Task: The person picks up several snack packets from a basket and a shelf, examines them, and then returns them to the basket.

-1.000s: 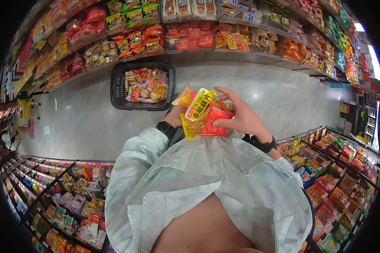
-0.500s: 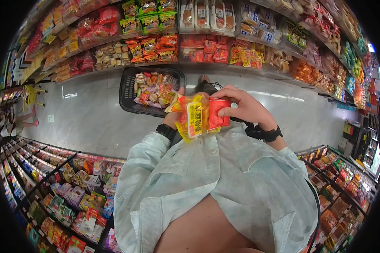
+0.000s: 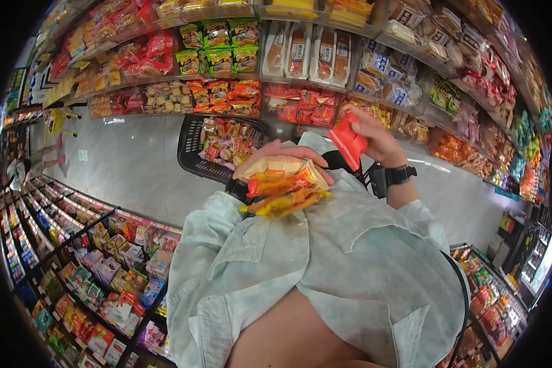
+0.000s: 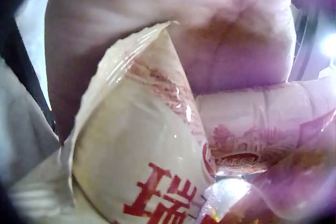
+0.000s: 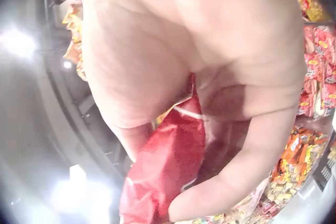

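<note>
My right hand (image 3: 377,136) pinches a red snack packet (image 3: 348,141) between thumb and fingers, raised in front of the lower shelf. In the right wrist view the fingers curl round the crinkled red packet (image 5: 170,163). My left hand (image 3: 273,151) holds several snack packets (image 3: 282,184) close to the shirt front, its fingers over their far side. They are cream, orange-red and yellow, and the yellow one is blurred. The left wrist view shows a cream packet (image 4: 142,124) with red characters against the palm, beside a rounded printed packet (image 4: 252,124).
A black shopping basket (image 3: 192,147) filled with mixed snacks stands on the grey floor (image 3: 138,159), left of the hands. Shelves of bagged snacks run along the front, including a bin of red packets (image 3: 300,105). More racks (image 3: 98,270) stand behind; a person (image 3: 19,172) is far left.
My right hand has moved forward and right, taking the red packet away from the bunch. The other packets have tilted in my left hand. The view has shifted toward the shelves.
</note>
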Tool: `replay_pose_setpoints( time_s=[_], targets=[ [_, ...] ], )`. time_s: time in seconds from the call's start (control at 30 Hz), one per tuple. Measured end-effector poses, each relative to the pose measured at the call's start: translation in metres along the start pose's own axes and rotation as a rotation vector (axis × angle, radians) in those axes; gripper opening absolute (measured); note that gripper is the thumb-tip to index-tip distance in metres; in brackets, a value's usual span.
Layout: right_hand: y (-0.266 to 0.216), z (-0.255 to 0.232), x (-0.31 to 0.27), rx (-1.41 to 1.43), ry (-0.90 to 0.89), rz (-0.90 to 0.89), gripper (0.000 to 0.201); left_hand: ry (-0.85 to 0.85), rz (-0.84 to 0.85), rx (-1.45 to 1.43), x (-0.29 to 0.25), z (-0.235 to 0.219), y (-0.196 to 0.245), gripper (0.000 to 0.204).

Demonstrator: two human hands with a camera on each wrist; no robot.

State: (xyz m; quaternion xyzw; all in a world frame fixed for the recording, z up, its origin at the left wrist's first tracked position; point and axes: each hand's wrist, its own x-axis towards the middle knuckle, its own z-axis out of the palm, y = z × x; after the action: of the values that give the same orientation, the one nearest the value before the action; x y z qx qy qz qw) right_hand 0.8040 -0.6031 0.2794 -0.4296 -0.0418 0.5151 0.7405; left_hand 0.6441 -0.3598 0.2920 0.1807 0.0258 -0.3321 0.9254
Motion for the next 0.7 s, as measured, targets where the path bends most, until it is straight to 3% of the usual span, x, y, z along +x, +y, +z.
replay_pose_setpoints(
  time_s=[0.1, 0.13, 0.23, 0.27, 0.3, 0.4, 0.53, 0.63, 0.7],
  targets=[
    [-0.009, -0.046, 0.028, -0.040, 0.138, 0.209, 0.040, 0.094, 0.030, 0.024, 0.010, 0.016, 0.009, 0.097],
    [-0.008, -0.051, 0.039, -0.063, 0.273, 0.269, 0.038, 0.112, 0.045, 0.091, 0.014, 0.026, 0.017, 0.093],
    [0.016, -0.087, 0.078, -0.054, 0.292, 0.424, 0.037, 0.272, 0.015, 0.193, 0.022, 0.038, 0.025, 0.087],
    [0.031, -0.106, 0.094, -0.022, 0.261, 0.481, 0.034, 0.127, 0.187, 0.021, 0.022, 0.029, 0.013, 0.078],
    [0.039, -0.114, 0.106, 0.012, 0.275, 0.521, 0.034, 0.170, 0.179, 0.022, 0.023, 0.032, 0.014, 0.078],
    [0.066, -0.117, 0.142, 0.113, 0.389, 0.655, 0.034, 0.234, 0.226, -0.060, 0.024, 0.037, 0.010, 0.079],
    [0.099, -0.118, 0.189, 0.358, 0.357, 0.788, 0.040, 0.355, 0.251, -0.104, 0.017, 0.039, 0.005, 0.085],
    [0.110, -0.100, 0.215, 0.461, 0.343, 0.695, 0.042, 0.413, 0.368, -0.131, 0.008, 0.044, -0.008, 0.088],
    [0.114, -0.094, 0.222, 0.385, 0.291, 0.669, 0.036, 0.410, 0.410, -0.128, 0.003, 0.039, -0.016, 0.090]
  ],
)
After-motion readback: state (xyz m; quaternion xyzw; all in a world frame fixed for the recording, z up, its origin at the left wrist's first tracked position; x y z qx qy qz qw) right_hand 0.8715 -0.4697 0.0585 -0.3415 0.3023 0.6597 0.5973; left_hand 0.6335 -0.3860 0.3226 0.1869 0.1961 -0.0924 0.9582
